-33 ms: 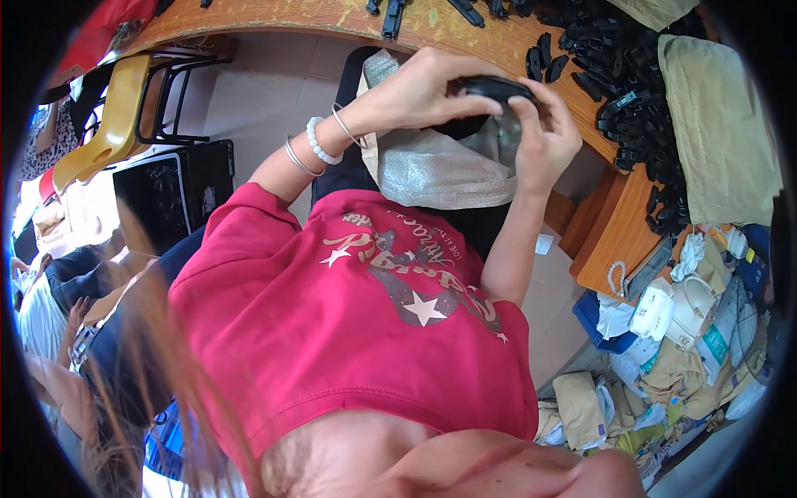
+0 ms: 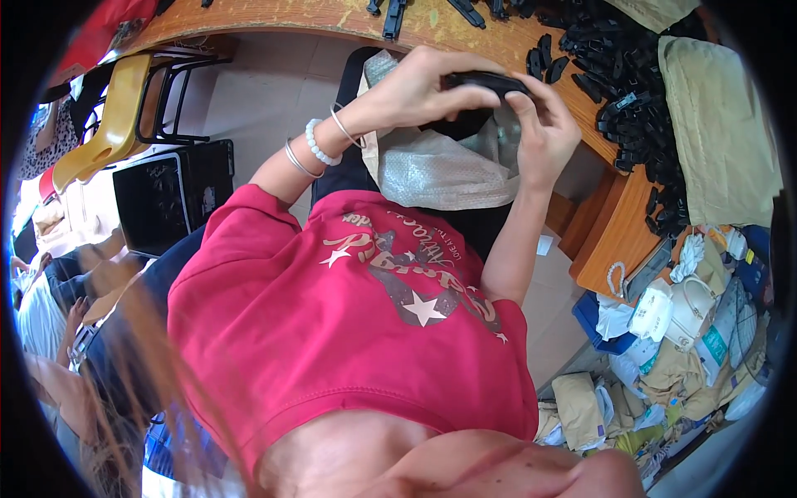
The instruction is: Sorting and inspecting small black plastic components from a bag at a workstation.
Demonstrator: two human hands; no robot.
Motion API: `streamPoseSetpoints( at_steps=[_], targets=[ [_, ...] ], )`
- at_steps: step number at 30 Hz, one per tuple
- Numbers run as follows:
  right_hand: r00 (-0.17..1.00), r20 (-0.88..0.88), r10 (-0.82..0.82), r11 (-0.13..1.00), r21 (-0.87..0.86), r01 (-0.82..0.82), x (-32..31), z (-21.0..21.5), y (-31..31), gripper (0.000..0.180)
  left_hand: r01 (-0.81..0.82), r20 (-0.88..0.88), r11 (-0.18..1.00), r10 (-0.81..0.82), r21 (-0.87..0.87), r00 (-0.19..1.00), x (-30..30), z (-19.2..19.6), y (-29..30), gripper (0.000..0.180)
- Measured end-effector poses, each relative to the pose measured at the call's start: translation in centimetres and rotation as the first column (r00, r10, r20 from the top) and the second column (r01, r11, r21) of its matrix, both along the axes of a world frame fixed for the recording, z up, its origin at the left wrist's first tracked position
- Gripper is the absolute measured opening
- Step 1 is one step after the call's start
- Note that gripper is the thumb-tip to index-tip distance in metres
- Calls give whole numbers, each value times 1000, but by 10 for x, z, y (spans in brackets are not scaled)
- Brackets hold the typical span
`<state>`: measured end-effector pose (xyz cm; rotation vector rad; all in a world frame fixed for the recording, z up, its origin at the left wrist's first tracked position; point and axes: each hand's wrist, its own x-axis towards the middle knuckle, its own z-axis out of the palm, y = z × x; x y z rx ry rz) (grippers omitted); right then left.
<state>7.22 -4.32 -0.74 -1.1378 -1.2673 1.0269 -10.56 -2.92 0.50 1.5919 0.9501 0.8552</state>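
A long, slightly curved black plastic part (image 2: 488, 81) is held between both my hands above my lap. My left hand (image 2: 423, 87) grips its left end, thumb along the near side and fingers over the far side. At its right end my right hand (image 2: 548, 137) pinches it with thumb and fingers. The fingers hide much of the part, so its exact kind is unclear. Below my hands, an open bag lined with bubble wrap (image 2: 440, 166) lies across my lap; its dark interior shows no clear contents.
On the wooden table (image 2: 290, 15) ahead, a heap of similar black parts (image 2: 639, 124) spreads to the right beside a tan paper bag (image 2: 721, 116). Lower right are a white handbag (image 2: 691, 311) and a blue bin (image 2: 591, 319). At left stand a yellow chair (image 2: 108, 124) and another person.
The black part has tipped slightly between my hands, and my fingers have shifted a little on it. Otherwise both hands stay nearly in place.
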Motion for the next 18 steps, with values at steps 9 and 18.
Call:
streamPoseSetpoints(
  at_steps=[9,18],
  targets=[
    [642,631,-436,898,348,268,9,-13,30,9,1,591,898,288,-440,754,-45,-32,29,25],
    [455,849,-269,924,361,-125,24,-23,46,29,33,-458,797,312,603,832,-20,-1,87,11]
  ],
)
